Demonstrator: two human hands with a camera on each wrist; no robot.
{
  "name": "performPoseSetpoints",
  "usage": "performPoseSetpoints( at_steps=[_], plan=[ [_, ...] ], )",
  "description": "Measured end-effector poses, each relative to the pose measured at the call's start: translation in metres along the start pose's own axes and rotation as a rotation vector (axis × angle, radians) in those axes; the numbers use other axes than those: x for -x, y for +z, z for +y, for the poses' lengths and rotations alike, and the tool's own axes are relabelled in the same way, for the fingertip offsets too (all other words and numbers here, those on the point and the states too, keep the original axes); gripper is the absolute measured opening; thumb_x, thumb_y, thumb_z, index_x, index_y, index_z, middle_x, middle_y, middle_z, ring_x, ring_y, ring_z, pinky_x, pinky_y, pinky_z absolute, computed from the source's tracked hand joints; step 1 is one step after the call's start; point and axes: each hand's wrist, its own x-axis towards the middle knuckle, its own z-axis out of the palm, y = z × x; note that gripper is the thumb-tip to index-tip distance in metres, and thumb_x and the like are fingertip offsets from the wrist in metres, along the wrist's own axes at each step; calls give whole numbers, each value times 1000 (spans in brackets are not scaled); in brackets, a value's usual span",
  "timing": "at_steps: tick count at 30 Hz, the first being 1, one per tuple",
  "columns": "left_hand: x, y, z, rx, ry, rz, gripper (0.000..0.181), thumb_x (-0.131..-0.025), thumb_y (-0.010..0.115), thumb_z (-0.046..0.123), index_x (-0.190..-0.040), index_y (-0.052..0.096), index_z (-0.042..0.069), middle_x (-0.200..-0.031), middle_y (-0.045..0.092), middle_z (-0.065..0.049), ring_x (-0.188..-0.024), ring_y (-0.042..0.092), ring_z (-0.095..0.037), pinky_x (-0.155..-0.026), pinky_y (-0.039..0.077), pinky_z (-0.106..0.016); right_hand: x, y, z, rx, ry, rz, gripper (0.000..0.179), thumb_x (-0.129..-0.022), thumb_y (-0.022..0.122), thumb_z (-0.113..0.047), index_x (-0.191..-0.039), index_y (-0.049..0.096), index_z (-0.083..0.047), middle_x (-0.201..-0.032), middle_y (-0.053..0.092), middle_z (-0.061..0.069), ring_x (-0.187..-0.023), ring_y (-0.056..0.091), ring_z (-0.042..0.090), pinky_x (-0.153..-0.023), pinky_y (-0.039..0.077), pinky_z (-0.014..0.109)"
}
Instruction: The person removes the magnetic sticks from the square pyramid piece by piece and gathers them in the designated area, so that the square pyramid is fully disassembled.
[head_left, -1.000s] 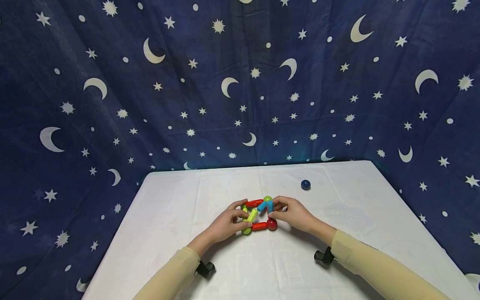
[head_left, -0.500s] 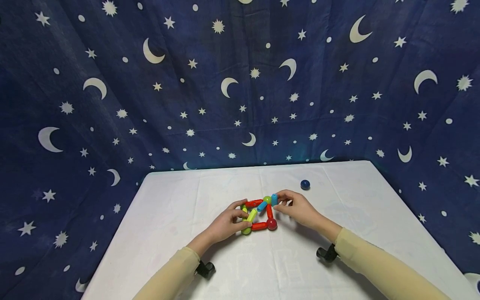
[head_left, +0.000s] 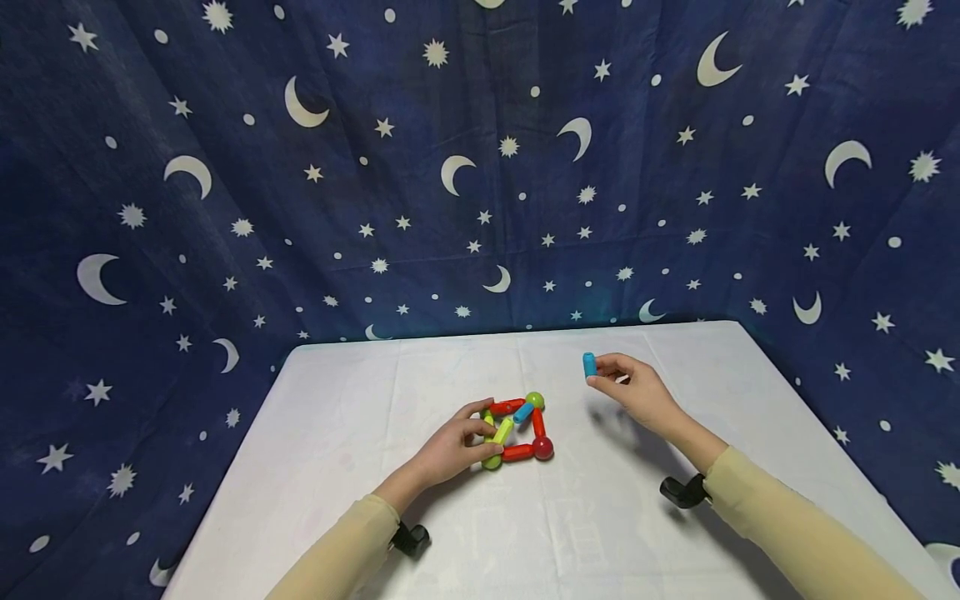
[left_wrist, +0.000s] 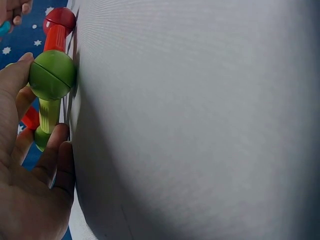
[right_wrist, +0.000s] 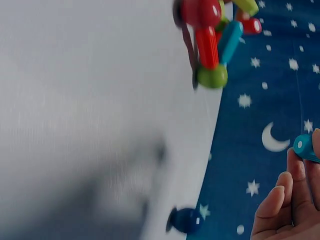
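Note:
My left hand (head_left: 452, 447) grips the left side of a four-sided frame of magnetic sticks and balls on the table. In the left wrist view, its thumb touches a green ball (left_wrist: 52, 75) and its fingers lie by a yellow-green stick (left_wrist: 49, 115). Red sticks (head_left: 518, 452) run from there to a red ball (head_left: 543, 448) and a far green ball (head_left: 535, 401). A blue stick (head_left: 523, 412) and a yellow stick (head_left: 503, 431) rise tilted from the frame. Off to the right, my right hand (head_left: 637, 393) pinches another blue magnetic stick (head_left: 589, 365) above the table.
A dark blue ball (right_wrist: 186, 220) sits on the white table (head_left: 360, 417); in the head view the right hand hides it. Behind the table hangs a navy curtain (head_left: 420, 208) with moons and stars.
My right hand has pulled one blue stick away from the frame's right side and carried it right, up and back. The left hand and the frame stay in place.

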Motion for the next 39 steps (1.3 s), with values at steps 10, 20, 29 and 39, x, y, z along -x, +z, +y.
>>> performPoseSetpoints(
  at_steps=[10, 20, 29, 39],
  plan=[
    [0, 0, 0, 4, 4, -2, 26, -94, 74, 43, -112, 76, 24, -162, 36, 6, -95, 58, -12, -83, 48, -31, 3, -48, 24, 40, 151, 108, 53, -98, 69, -42, -132, 62, -2, -121, 64, 16, -114, 53, 29, -87, 44, 40],
    [0, 0, 0, -2, -1, -1, 26, -95, 73, 44, -112, 76, 24, -161, 36, 8, -94, 58, -14, -81, 48, -31, 9, -88, 61, 43, 317, 61, 74, -99, 62, -51, -144, 48, 6, -137, 53, 28, -125, 50, 43, -97, 43, 53],
    [0, 0, 1, 8, -11, -4, 27, -94, 74, 44, -112, 77, 25, -161, 36, 8, -97, 59, -15, -82, 48, -31, 8, -111, 86, 57, 498, -69, 73, -99, 67, -43, -142, 46, 11, -121, 59, 22, -109, 54, 36, -86, 48, 46],
    [0, 0, -1, 11, -2, -1, 27, -94, 74, 45, -112, 76, 25, -161, 36, 7, -96, 59, -16, -82, 48, -32, 6, -112, 98, 73, 546, -104, 64, -95, 72, -35, -133, 52, 13, -105, 63, 11, -96, 54, 29, -77, 45, 37]
  ],
)
